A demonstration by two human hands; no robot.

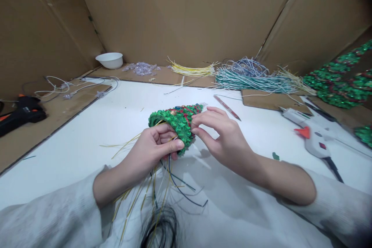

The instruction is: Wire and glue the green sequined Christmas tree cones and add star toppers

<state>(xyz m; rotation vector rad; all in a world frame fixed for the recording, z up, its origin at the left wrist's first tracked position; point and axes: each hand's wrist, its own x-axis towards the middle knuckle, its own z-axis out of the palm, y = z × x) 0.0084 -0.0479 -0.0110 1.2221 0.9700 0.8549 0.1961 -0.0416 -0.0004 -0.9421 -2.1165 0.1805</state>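
Note:
A small green Christmas tree ornament (180, 121) with red and gold trim lies tilted on its side, its hollow base facing left. My left hand (159, 139) grips the rim of that base, thumb outside and fingers inside. Yellow, dark blue and green wires (171, 174) trail out of the opening toward me. My right hand (221, 130) is at the tree's right side, thumb and forefinger pinched together against the surface. What lies between those fingertips, if anything, is too small to make out.
A white glue gun (316, 143) with an orange trigger is at right, a black glue gun (23, 114) at left. Wire bundles (252, 79), clear plastic pieces (141, 68) and a white bowl (109, 60) line the back. Larger green trees (343, 81) stand right; a pencil-like stick (227, 107) lies behind.

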